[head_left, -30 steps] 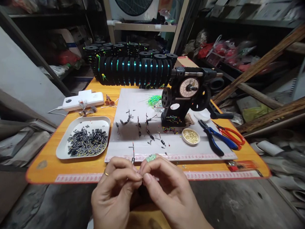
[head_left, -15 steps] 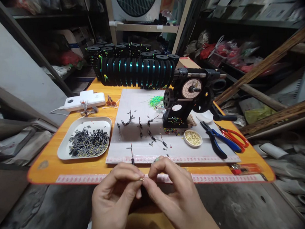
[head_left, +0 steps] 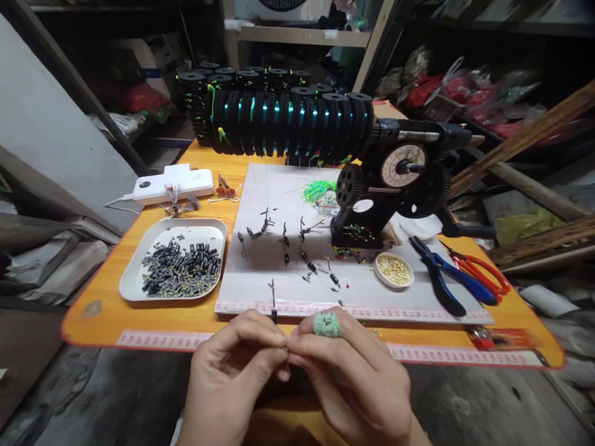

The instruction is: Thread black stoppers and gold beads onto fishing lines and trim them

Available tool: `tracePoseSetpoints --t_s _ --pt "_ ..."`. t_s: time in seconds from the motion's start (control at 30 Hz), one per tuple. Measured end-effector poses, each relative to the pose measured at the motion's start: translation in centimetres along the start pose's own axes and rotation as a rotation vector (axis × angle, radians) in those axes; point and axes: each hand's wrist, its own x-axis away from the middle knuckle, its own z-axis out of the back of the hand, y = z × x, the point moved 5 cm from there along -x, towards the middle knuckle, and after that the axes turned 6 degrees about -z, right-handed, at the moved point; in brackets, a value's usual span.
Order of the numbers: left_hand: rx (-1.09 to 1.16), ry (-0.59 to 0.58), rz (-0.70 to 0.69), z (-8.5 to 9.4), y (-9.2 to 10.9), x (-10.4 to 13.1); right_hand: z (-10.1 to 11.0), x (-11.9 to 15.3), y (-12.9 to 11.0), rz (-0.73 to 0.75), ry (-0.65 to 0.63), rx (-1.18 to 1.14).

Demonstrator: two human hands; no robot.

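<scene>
My left hand (head_left: pixel 241 364) is closed in a pinch. Above its fingers rises a small black cylindrical piece (head_left: pixel 274 314) on a thin stem with a forked, orange-tinged top. Against those fingertips my right hand (head_left: pixel 353 368) presses its own pinched thumb and forefinger, and a green wrap (head_left: pixel 326 324) circles one of its fingers. What lies at the meeting point is too small and covered to make out. Beyond the hands, several similar black pieces with stems (head_left: pixel 303 256) are scattered over a white board (head_left: pixel 256 286).
A white tray (head_left: pixel 124 285) of black and grey pieces stands left. On the board are a dish of brass-coloured bits (head_left: pixel 393 270), loose beads (head_left: pixel 350 252) and a black geared winder (head_left: pixel 401 168) loaded with spools. Blue-handled pliers (head_left: pixel 445 274) and red-handled pliers (head_left: pixel 481 268) lie right.
My right hand's fingers have closed in tighter against the left fingertips, covering the tiny brass-coloured bit seen there before. The green finger wrap has come into fuller view. The camera has shifted slightly.
</scene>
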Motion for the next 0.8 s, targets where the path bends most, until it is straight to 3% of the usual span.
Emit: tracePoseSetpoints --t_s 0.13,0.3,0.4,0.47,0.53,0.6,0.8 --pt "-0.182 0.004 -0.133 0.2 1.1 -0.7 -0.4 -0.1 0.7 -0.085 -0.052 0.040" --pt "-0.592 -0.016 -0.433 0.5 2.4 -0.7 -0.2 -0.3 1.2 -0.124 -0.103 0.065" --pt "-0.798 -0.106 -0.617 0.6 2.9 -0.4 -0.3 -0.4 1.6 -0.196 -0.128 0.049" --pt "-0.888 -0.253 -0.715 0.5 3.0 -0.1 -0.4 -0.5 1.9 -0.244 -0.131 0.042" --pt "-0.976 -0.406 -0.762 0.7 2.7 0.2 -0.5 -0.5 2.0 -0.272 -0.117 0.048" --pt "-1.055 -0.486 -0.766 1.1 2.4 0.3 -0.6 -0.5 2.0 -0.279 -0.099 0.062" --pt "-1.098 -0.445 -0.776 0.4 2.5 -1.0 -0.5 -0.3 2.2 -0.195 -0.054 0.204"
